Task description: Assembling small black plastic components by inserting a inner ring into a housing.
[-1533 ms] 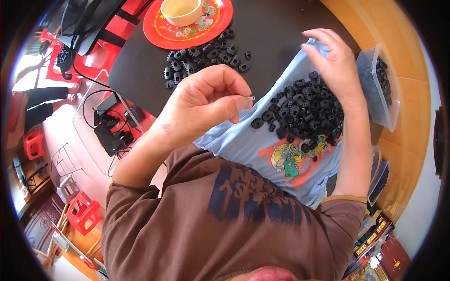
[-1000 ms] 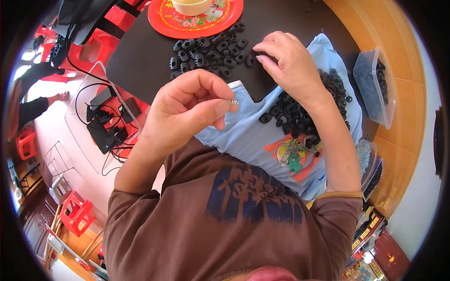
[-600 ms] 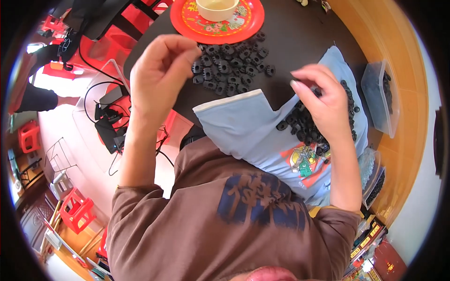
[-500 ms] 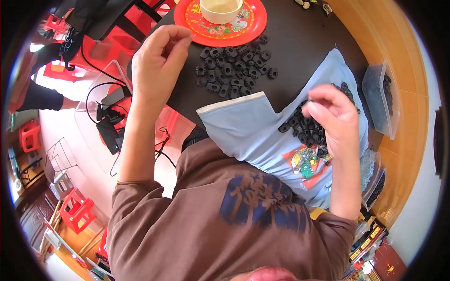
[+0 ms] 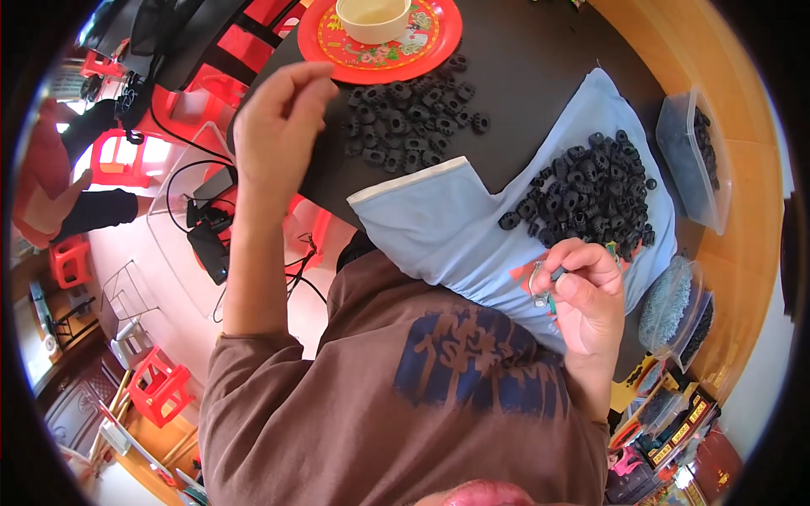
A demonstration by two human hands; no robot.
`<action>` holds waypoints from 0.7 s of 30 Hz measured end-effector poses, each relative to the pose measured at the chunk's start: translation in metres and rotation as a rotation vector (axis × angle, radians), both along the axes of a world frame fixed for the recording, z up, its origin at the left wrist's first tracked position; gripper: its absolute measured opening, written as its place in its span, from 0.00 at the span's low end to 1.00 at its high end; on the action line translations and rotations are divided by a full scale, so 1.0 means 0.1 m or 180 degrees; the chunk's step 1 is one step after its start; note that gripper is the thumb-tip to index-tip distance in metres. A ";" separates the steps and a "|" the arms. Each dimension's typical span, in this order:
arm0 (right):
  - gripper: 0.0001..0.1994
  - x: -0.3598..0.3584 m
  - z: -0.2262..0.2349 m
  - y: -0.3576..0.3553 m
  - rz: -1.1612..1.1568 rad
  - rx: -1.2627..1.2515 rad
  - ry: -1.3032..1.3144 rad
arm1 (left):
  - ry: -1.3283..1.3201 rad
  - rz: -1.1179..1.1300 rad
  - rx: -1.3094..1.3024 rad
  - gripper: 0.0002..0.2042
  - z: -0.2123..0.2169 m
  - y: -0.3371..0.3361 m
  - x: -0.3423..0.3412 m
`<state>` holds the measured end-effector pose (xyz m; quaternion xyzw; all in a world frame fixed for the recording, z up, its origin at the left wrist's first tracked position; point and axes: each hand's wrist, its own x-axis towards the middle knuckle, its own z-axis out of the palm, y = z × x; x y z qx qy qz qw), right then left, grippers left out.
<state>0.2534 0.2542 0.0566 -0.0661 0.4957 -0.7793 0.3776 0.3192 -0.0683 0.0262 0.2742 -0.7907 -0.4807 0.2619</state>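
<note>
My left hand (image 5: pixel 283 131) is raised over the table's left edge, beside a pile of small black plastic pieces with holes (image 5: pixel 405 126). Its fingers are curled against the thumb; whatever may be between them is hidden. My right hand (image 5: pixel 588 299) pinches a small dark grey piece (image 5: pixel 558 274) between thumb and fingertips. It is above a light blue printed cloth (image 5: pixel 434 223), which looks like a shirt and hangs from the table toward my lap. A heap of black rounded pieces (image 5: pixel 591 185) lies on the cloth, just beyond my right hand.
A red patterned tray (image 5: pixel 314 38) holds a cream bowl (image 5: pixel 374 24) on the dark table (image 5: pixel 540 63). Clear plastic boxes (image 5: pixel 685 160) line the right, one containing pale blue bits (image 5: pixel 666 305). Cables (image 5: pixel 202 211) and red stools (image 5: pixel 160 388) are at left, near another person (image 5: pixel 55 190).
My right hand has moved down toward me, away from the heap, and the dark grey piece now shows in its fingers. My left hand has dropped slightly, still curled. The view has shifted a little.
</note>
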 end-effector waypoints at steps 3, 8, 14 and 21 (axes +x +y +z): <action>0.09 0.05 0.00 -0.05 -0.0060 -0.0032 0.0063 | 0.0174 -0.0542 0.0223 0.08 0.11 0.41 0.16; 0.12 0.11 0.02 -0.07 -0.0377 0.0003 -0.0422 | 0.0994 -0.2278 -0.0694 0.17 0.22 0.99 0.19; 0.12 0.16 0.02 0.05 -0.0222 -0.0670 -0.0098 | 0.1409 -0.2285 -0.0549 0.17 0.24 1.43 0.06; 0.10 0.27 -0.01 0.26 -0.0489 -0.0880 -0.0044 | 0.1289 -0.2547 -0.1014 0.19 0.29 1.68 0.05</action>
